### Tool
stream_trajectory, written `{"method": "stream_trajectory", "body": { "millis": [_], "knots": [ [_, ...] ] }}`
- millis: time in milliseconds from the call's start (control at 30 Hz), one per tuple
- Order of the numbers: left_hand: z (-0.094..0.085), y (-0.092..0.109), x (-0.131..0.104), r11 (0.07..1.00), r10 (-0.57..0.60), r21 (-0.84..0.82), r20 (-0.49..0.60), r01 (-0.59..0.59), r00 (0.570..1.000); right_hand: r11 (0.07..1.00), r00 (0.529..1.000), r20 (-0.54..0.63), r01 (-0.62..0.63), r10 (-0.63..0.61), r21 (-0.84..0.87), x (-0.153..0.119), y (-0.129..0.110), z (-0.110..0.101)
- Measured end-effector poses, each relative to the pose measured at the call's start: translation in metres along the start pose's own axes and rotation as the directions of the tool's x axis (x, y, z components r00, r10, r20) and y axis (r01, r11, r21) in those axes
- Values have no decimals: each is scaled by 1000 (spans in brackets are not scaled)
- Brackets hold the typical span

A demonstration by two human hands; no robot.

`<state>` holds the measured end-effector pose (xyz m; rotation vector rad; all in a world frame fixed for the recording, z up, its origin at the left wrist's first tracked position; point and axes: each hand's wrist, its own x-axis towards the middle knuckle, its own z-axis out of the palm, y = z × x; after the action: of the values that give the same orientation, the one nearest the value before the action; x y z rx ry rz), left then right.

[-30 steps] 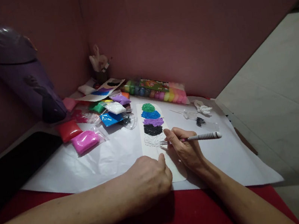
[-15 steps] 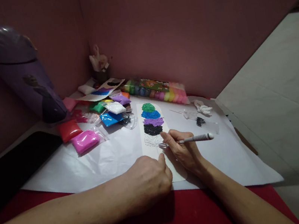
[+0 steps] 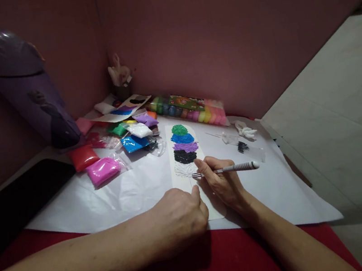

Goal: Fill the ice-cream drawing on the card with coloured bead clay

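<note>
My right hand is closed round a small fork with a striped handle. Its tines touch or hover just over the lower edge of a white textured clay band on a pale card. Above that band lie black, purple, blue and green clay patches. My left hand rests on the card's lower part with its fingers curled. One finger points up towards the fork; the underside of this hand is hidden, so I cannot see whether it holds anything.
Several clay packets, among them pink, red and blue, lie on white paper. Behind are a long multicoloured pack and another painted card. White scraps sit right; a dark flat object lies left.
</note>
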<state>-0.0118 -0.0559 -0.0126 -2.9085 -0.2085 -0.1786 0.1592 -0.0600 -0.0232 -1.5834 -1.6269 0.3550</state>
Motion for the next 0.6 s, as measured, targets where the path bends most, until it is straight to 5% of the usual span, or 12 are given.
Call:
{"method": "stream_trajectory", "body": {
  "millis": [600],
  "knots": [
    [-1, 0, 0, 1000, -1, -24, -7, 1, 1000, 997, 1000, -1, -23, 24, 68, 0, 1, 1]
  ]
}}
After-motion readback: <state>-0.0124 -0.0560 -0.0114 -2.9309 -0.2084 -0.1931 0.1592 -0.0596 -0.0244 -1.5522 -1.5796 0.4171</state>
